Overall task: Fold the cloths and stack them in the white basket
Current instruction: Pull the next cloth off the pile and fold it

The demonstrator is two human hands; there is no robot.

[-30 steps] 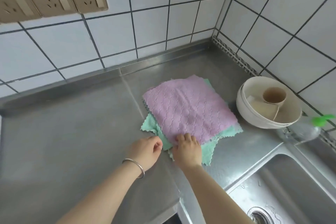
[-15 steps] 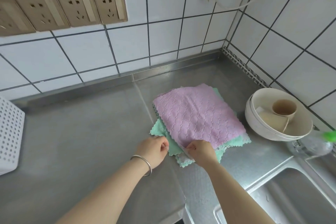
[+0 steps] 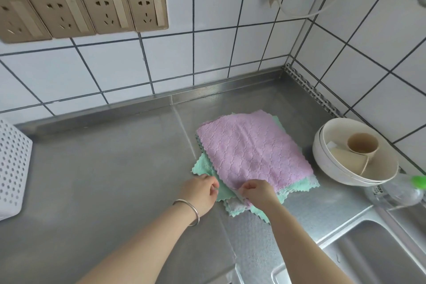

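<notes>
White basket: sitting at the far left edge of the view, well apart from the cloth pile, with open steel counter lying between; nothing is showing inside it from this angle.
Left hand: hovering at the near-left corner of the pile, fingers curling in over the green cloth's scalloped edge; it is looking like a pinch on that edge, though the fingertips are tucked under and I cannot tell for sure.
Right hand: working just right of the left hand, thumb and fingers pinching the near corner of the purple cloth and peeling it up off the layers beneath.
Cloth pile: lying flat and unfolded, purple on top, green and a pale cloth peeking out below; its long axis is running away from the hands toward the back-right corner of the counter.
Key relation: both hands are sitting at the pile's near edge, so a fold would be going away from the body; the basket is lying left of the pile, on the left hand's side.
Bowls: stacked just right of the pile, a tan cup resting inside.
Bottle: lying near the bowls' front; its label print is too small to read.
Writing: none legible.
</notes>
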